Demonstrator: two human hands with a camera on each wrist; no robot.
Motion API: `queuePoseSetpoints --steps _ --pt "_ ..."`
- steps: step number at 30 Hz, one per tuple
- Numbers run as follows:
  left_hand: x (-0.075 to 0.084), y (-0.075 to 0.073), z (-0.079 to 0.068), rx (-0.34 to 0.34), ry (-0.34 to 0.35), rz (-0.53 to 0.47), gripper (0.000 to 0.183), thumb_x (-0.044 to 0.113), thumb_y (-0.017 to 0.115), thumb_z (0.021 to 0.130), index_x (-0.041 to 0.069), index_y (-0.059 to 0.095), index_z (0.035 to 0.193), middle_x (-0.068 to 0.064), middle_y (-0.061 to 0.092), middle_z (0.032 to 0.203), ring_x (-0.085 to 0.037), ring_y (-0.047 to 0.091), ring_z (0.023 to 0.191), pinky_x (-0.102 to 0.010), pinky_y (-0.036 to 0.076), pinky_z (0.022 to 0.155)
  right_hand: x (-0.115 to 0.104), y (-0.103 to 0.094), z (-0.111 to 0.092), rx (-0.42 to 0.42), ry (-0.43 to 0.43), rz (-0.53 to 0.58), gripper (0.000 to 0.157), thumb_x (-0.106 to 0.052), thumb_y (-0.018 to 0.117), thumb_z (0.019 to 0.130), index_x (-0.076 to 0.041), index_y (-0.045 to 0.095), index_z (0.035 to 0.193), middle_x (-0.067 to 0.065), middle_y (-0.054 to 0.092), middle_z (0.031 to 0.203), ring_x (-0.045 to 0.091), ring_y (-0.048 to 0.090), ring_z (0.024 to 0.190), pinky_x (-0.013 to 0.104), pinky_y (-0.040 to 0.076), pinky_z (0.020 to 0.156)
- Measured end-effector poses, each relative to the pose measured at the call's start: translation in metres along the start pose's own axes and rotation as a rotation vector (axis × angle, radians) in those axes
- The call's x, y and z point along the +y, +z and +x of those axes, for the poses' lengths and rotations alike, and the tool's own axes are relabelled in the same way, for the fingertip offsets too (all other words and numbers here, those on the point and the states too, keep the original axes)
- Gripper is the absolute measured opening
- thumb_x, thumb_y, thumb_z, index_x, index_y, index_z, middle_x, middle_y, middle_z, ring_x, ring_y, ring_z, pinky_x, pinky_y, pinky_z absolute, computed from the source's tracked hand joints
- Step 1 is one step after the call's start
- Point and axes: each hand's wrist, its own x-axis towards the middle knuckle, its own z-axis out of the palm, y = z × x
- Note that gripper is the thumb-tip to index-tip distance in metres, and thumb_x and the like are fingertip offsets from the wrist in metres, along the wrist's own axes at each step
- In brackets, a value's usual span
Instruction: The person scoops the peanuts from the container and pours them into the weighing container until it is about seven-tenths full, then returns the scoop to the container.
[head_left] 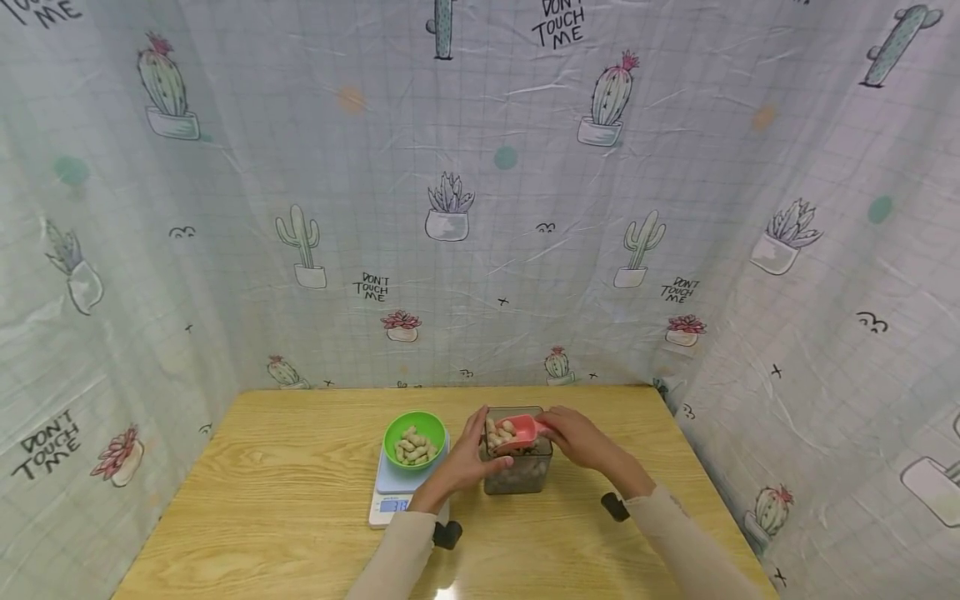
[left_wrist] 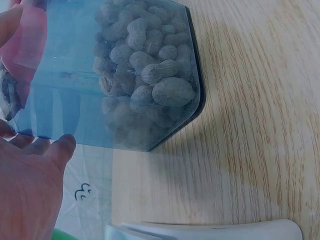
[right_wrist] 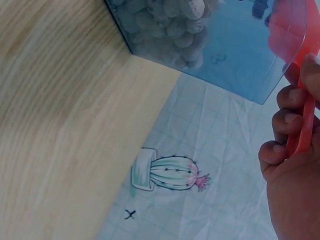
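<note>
Red scoop, gripped in right hand

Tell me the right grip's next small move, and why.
I'd probably have the right grip lift the red scoop, kept level, clear of the tinted container: peanuts sit in the scoop at the container's open top, and the left grip is holding that container.
</note>
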Motion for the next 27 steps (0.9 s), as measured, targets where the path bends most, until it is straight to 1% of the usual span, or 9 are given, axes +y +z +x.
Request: queuePoseSetpoints --steps 3,5,10,14,16,22,25,27 --pt "0.000 0.000 0.000 -0.001 0.001 0.004 0.100 0.049 0.068 0.080 0.032 -0.001 0.150 -0.005 0.005 0.159 -0.037 0.040 0.133 -0.052 0.041 0.100 0.000 0.001 -0.003 0.011 0.034 0.029 0.022 -0.023 0.049 0.096 -0.017 0.062 0.113 -0.007 0.060 0.091 0.008 0.053 0.082 0.030 0.045 0.073" --pt "0.000 0.000 0.000 0.000 -0.002 0.007 0.100 0.049 0.068 0.079 0.031 -0.001 0.150 -0.005 0.005 0.159 -0.036 0.040 0.133 -0.052 0.041 0.100 0.000 0.003 -0.006 0.027 0.051 0.045 0.022 -0.023 0.049 0.096 -0.017 0.062 0.113 -0.006 0.062 0.094 0.009 0.055 0.085 0.032 0.046 0.075" --pt "0.000 0.001 0.000 0.003 -0.019 0.020 0.101 0.049 0.069 0.079 0.032 -0.001 0.150 -0.005 0.005 0.159 -0.035 0.037 0.135 -0.054 0.039 0.102 0.001 0.007 -0.011 0.068 0.099 0.047 0.022 -0.024 0.049 0.096 -0.015 0.061 0.112 -0.003 0.065 0.102 0.015 0.060 0.095 0.037 0.049 0.083" --pt "0.001 0.000 0.000 0.003 -0.021 0.009 0.102 0.050 0.069 0.078 0.033 -0.001 0.150 -0.005 0.005 0.159 -0.036 0.036 0.136 -0.056 0.038 0.102 0.001 0.006 -0.014 0.087 0.128 0.065 0.023 -0.024 0.048 0.097 -0.013 0.061 0.112 0.000 0.065 0.103 0.017 0.060 0.097 0.039 0.049 0.085" --pt "0.001 0.000 0.000 0.002 -0.017 0.001 0.102 0.051 0.069 0.078 0.033 -0.001 0.150 -0.005 0.004 0.159 -0.037 0.036 0.135 -0.057 0.038 0.101 0.002 0.005 -0.016 0.097 0.132 0.077 0.022 -0.022 0.049 0.097 -0.012 0.062 0.111 0.001 0.065 0.103 0.018 0.060 0.097 0.040 0.049 0.085" --pt "0.005 -0.004 -0.003 0.001 -0.030 0.013 0.104 0.052 0.069 0.077 0.035 -0.004 0.149 -0.006 0.002 0.159 -0.037 0.019 0.143 -0.060 0.032 0.104 0.008 -0.001 -0.018 0.135 0.131 0.031 0.020 -0.019 0.050 0.096 -0.011 0.062 0.111 0.002 0.065 0.101 0.018 0.061 0.093 0.039 0.050 0.081" --pt "0.009 -0.009 -0.004 0.015 -0.026 0.048 0.106 0.056 0.067 0.077 0.034 -0.006 0.149 -0.005 0.001 0.159 -0.037 0.018 0.143 -0.059 0.032 0.105 0.008 -0.009 -0.017 0.147 0.115 0.012 0.020 -0.018 0.051 0.096 -0.011 0.061 0.111 0.003 0.065 0.100 0.019 0.061 0.093 0.040 0.049 0.080" --pt "0.012 -0.012 -0.004 0.029 -0.009 0.064 0.106 0.058 0.067 0.077 0.031 -0.005 0.150 -0.006 0.001 0.159 -0.036 0.018 0.143 -0.058 0.031 0.106 0.008 -0.014 -0.015 0.156 0.099 0.002 0.019 -0.017 0.052 0.095 -0.010 0.061 0.111 0.004 0.065 0.101 0.021 0.061 0.094 0.041 0.049 0.080"
